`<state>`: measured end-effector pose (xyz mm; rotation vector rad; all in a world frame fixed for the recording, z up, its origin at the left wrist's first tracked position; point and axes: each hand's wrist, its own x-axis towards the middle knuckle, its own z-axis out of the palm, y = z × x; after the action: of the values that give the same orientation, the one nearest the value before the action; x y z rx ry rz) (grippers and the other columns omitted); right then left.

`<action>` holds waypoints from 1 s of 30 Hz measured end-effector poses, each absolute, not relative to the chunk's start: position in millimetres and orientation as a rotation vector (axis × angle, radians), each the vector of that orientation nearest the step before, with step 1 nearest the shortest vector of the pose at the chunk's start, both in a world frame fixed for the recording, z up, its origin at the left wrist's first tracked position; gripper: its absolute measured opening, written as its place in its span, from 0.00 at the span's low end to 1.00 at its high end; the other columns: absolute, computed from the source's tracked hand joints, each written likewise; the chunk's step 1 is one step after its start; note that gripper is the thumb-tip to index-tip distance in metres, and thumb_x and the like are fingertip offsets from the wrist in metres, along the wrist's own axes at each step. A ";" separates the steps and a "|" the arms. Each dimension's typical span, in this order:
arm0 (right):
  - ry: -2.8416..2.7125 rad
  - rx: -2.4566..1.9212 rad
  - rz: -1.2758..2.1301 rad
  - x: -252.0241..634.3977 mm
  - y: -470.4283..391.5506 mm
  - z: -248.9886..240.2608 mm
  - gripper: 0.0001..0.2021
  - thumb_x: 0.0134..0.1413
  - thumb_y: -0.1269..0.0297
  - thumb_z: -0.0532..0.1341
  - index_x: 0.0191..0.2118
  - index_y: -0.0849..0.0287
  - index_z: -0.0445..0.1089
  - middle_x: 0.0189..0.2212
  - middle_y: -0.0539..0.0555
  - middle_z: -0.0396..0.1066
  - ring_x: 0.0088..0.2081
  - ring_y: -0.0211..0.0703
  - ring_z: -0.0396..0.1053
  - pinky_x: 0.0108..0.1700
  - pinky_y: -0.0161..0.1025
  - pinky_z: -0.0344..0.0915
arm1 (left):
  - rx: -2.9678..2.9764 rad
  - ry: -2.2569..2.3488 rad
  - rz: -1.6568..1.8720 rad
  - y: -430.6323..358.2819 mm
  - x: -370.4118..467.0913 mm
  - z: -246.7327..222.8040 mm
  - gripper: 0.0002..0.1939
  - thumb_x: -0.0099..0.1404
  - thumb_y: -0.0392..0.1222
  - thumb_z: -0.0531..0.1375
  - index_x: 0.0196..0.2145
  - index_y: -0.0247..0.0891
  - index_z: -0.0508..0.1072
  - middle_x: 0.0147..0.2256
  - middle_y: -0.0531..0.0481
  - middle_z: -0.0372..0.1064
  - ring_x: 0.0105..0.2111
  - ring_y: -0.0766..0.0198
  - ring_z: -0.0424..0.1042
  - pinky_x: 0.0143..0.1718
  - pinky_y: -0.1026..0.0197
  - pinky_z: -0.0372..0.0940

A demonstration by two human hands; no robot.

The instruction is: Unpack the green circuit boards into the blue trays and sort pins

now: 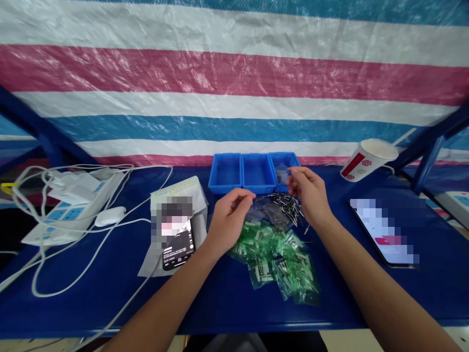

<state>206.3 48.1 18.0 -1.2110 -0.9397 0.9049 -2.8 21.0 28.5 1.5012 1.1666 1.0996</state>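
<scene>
My left hand (pixel 229 217) hovers over the near edge of the loose hardware, thumb and fingers pinched together. Whatever sits in that pinch is too small to name. My right hand (pixel 310 196) is in front of the right-hand blue bin (pixel 293 157), its fingers also closed in a pinch. A clear plastic bag (pixel 281 174) shows at those fingertips; whether it is held or lies in the bin I cannot tell. Between the hands lies a pile of metal screws or pins (pixel 289 208). Nearer to me are several green-tinted clear packets (pixel 271 244) with small parts inside.
Two more blue bins (pixel 225 171) adjoin the right one. Leftward are a lit phone (pixel 178 252) on white packaging (pixel 200 225), tangled white cables (pixel 46 274) and a power strip (pixel 73 212). A paper cup with straw (pixel 366 159) and another phone (pixel 381 234) are rightward.
</scene>
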 end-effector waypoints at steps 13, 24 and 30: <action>-2.384 -1.228 0.531 172.6 11.0 24.5 0.06 0.60 0.58 0.61 0.37 0.52 0.73 0.57 0.53 0.73 0.64 0.68 0.53 0.58 0.67 0.46 | 1.408 1.378 1.219 32.0 -9.4 17.9 0.20 0.71 0.56 0.53 0.32 0.41 0.76 0.36 0.47 0.77 0.42 0.55 0.73 0.45 0.56 0.64; -2.435 -1.267 0.541 168.0 9.9 22.4 0.20 0.68 0.45 0.52 0.47 0.54 0.72 0.53 0.57 0.76 0.65 0.68 0.54 0.58 0.68 0.45 | 1.542 1.395 1.006 24.3 -6.0 20.8 0.24 0.72 0.59 0.50 0.35 0.40 0.76 0.39 0.47 0.77 0.44 0.53 0.74 0.46 0.54 0.65; -2.454 -1.263 0.516 168.1 9.5 23.1 0.23 0.68 0.43 0.51 0.49 0.54 0.75 0.60 0.56 0.71 0.64 0.68 0.54 0.58 0.66 0.46 | 1.548 1.363 1.007 25.8 -6.4 19.5 0.23 0.72 0.58 0.50 0.34 0.40 0.76 0.38 0.47 0.77 0.44 0.54 0.74 0.47 0.54 0.65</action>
<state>168.1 9.5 23.1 -1.2633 -2.4538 0.5156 -6.4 25.8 19.5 1.5476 1.3630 1.0067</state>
